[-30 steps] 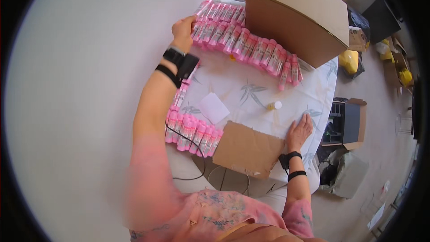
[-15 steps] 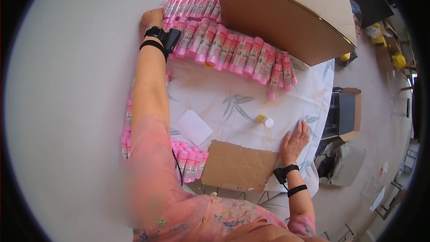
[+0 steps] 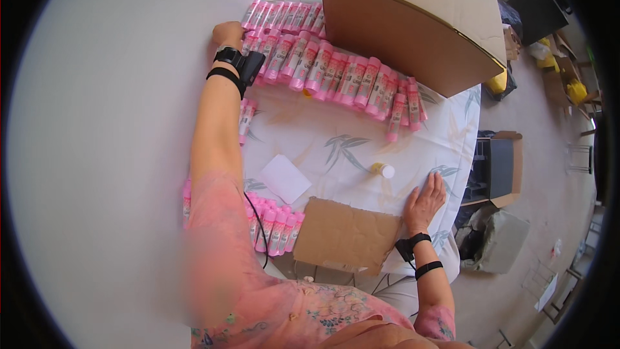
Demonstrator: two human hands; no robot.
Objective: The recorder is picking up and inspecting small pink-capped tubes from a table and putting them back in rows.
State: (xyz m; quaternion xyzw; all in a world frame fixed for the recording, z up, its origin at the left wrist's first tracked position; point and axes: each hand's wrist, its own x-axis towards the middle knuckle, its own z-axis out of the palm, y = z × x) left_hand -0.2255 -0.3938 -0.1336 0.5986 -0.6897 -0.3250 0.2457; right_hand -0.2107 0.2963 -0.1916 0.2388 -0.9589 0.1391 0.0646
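At the left end of the pink rolls [image 3: 315, 68], which look like wrapped rolls of bags, my left hand [image 3: 227, 33] is curled against the row. Its fingers are bent in, and what they hold, if anything, is hidden. Behind the nearer rolls runs a second row of rolls [image 3: 284, 16]. My right hand [image 3: 427, 199] lies flat on the patterned tablecloth [image 3: 284, 116] at the right, fingers stretched, holding nothing. Left of that hand is a small bottle [image 3: 385, 170] with a white lid. A flat cardboard piece [image 3: 345, 236] rests at the table's near edge.
A large cardboard box [image 3: 413, 26] stands at the back right, beside the rolls. More pink rolls [image 3: 276, 229] are grouped near left, and a few rolls [image 3: 246, 121] lie by my left forearm. A white paper [image 3: 285, 179] sits mid-table. On the floor right is an open box [image 3: 500, 167].
The view has shifted slightly. My left hand has come a little nearer along the end of the rows, and more rolls show beside my forearm. My right hand stays put.
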